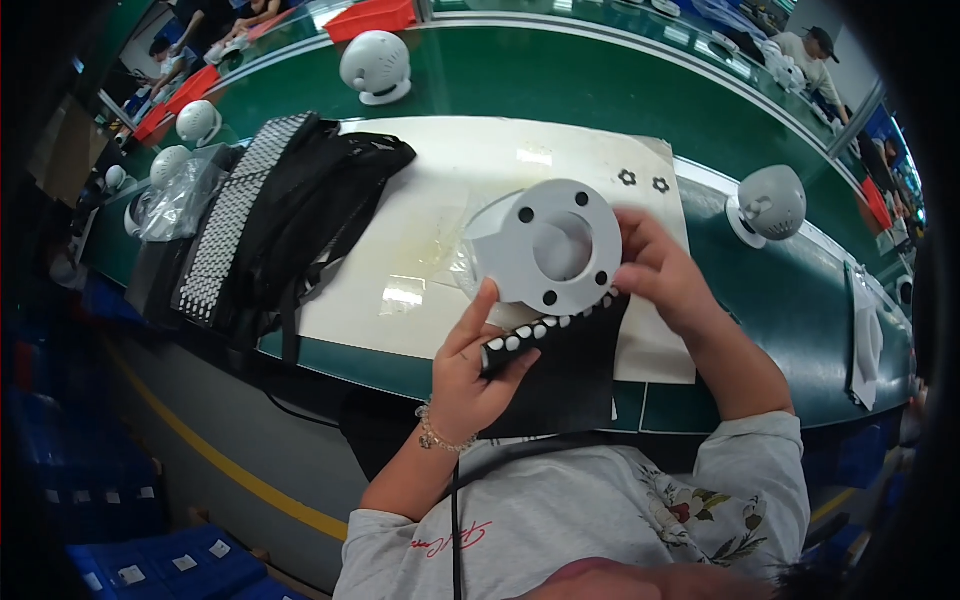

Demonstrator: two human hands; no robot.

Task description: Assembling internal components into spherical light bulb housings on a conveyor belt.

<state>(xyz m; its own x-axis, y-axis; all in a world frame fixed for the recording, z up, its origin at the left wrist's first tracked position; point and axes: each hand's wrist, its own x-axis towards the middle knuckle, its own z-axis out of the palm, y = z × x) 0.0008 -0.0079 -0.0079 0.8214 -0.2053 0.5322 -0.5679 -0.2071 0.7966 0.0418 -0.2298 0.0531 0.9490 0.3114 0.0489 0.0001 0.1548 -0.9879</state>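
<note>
A white housing point(490, 245) is tilted with its round base point(607, 235) toward me. Several black round pads sit around the base's central hollow. My left hand point(475, 375) grips a folded black sheet of pads point(560, 385), whose edge shows a row of white dots. Its index finger touches the housing's lower side. At the base's right rim, my right hand point(665, 270) has its fingers curled, thumb and fingertips close together beside a pad and the sheet's upper end. Whatever is between those fingertips is too small to make out.
A white board point(370, 310) covers part of the green table, with two small black flower-shaped pieces point(628, 178). A black bag point(340, 170) and dotted sheets point(245, 210) lie left. Finished-looking white round devices point(376, 68) stand around; a grey-fronted one point(770, 205) is right. People work beyond.
</note>
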